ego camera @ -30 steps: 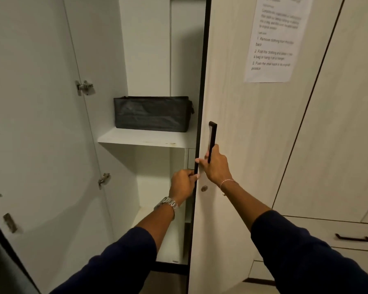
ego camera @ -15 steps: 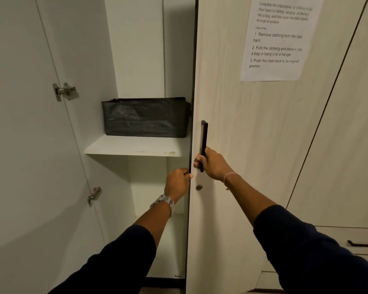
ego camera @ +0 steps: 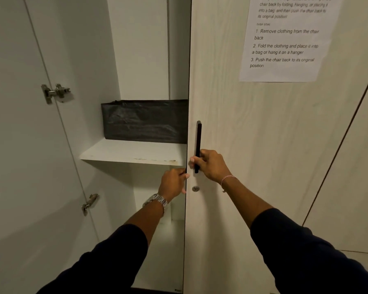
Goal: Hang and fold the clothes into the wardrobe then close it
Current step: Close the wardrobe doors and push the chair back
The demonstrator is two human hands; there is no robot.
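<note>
White board lines the inside of an open wardrobe. At far left its left door (ego camera: pixel 19 145) stands swung wide, with two metal hinges (ego camera: pixel 55 93) on its inner edge. Right of that, a white shelf (ego camera: pixel 123 152) carries a dark grey fabric storage bag (ego camera: pixel 145 122), upright and pushed toward the back, its right end hidden behind the next door. Below the shelf, the left hand (ego camera: pixel 172 183), a metal watch (ego camera: pixel 156 201) on its wrist, curls its fingers round the dark edge of the right door (ego camera: pixel 242 145). Just beside it, the right hand (ego camera: pixel 210 165), with a thin bracelet (ego camera: pixel 228 179) on its wrist, grips the lower end of the black vertical handle (ego camera: pixel 198 141). A small round lock (ego camera: pixel 195 188) sits under the handle. This pale wood-grain door is nearly closed. A printed instruction sheet (ego camera: pixel 287 39) is stuck high on it. Both sleeves are dark navy. No clothes are in view
</note>
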